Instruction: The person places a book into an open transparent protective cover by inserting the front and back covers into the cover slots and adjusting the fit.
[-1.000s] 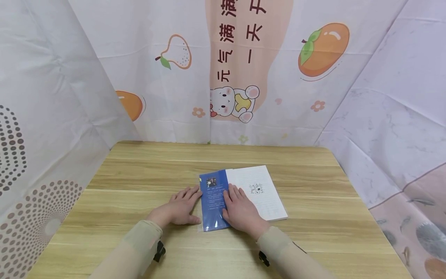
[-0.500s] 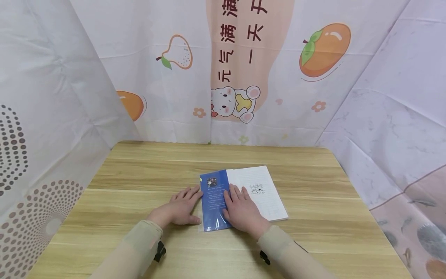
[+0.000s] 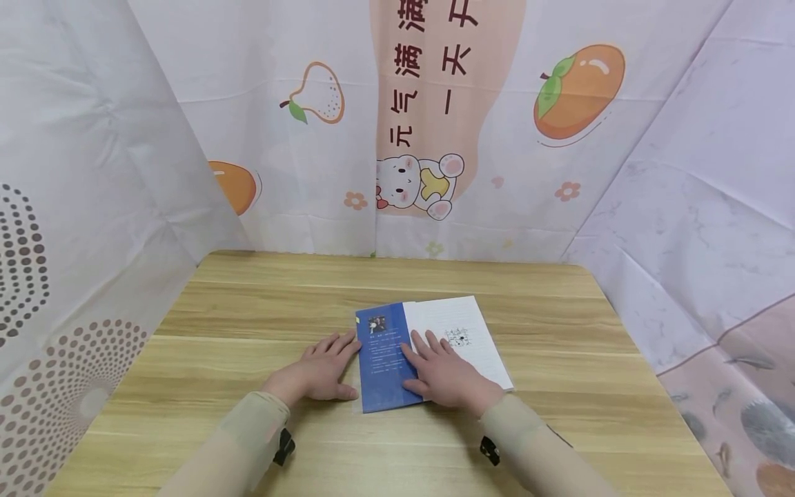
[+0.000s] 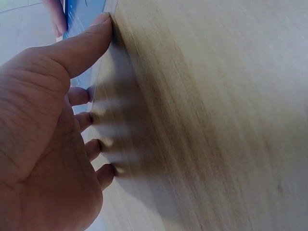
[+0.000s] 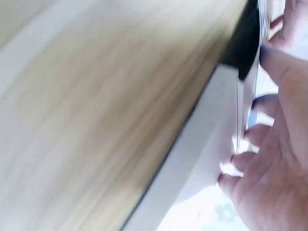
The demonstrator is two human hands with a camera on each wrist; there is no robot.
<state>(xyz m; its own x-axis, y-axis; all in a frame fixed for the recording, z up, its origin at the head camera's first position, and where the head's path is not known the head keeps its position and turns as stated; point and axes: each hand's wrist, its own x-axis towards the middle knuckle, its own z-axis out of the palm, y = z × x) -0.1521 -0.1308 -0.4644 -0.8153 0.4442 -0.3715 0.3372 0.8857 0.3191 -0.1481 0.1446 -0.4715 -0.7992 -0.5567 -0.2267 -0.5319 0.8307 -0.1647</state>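
A book lies open on the table, its blue cover flap (image 3: 380,369) folded out to the left and a white page (image 3: 466,324) with a small black drawing on the right. My left hand (image 3: 324,367) rests at the flap's left edge, fingers spread and fairly straight. In the left wrist view its thumb and fingertips touch down along that edge. Across the seam between flap and page lies my right hand (image 3: 448,373), fingers spread, pressing on the book. The right wrist view shows the thick page block (image 5: 192,144) beneath its fingers.
The wooden table (image 3: 279,290) carries the book near its middle. A printed curtain (image 3: 298,172) hangs behind the far edge, with more cloth at both sides. Black wrist cameras sit under both wrists.
My right hand has slid rightward from the blue flap toward the white page, its fingers spreading wider. The left hand and the book have stayed in place.
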